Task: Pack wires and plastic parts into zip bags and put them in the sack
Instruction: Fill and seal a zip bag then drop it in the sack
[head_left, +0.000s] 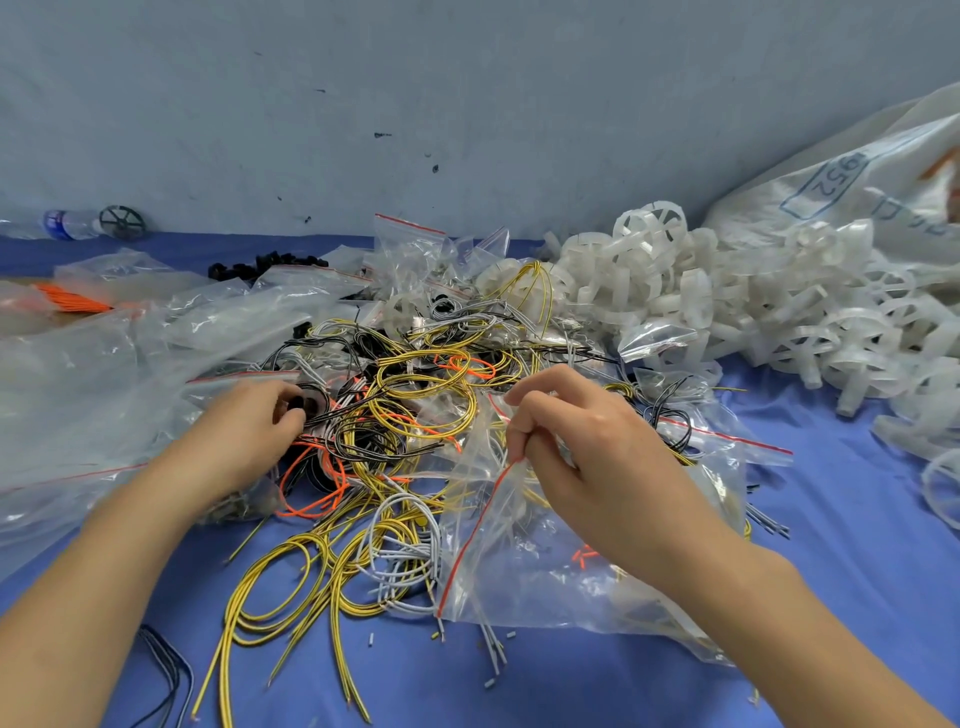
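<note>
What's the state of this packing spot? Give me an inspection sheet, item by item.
Surface: blue cloth sheet, largely covered.
Job's things: clear plastic zip bag with red seal strip; heap of white plastic wheel-shaped parts; white woven sack at right.
Clutter: clear plastic water bottle and dark wheel-shaped part far left; loose clear plastic bags.
Grippers: left hand pinches small black round part; right hand pinches the zip bag's mouth.
Cables: yellow, grey, orange and black wire loops, tangled, centre.
Surroundings: pale blue-grey wall behind.

Left hand (244, 431) curled, pinching, right hand (592, 447) raised, fingertips pinched
</note>
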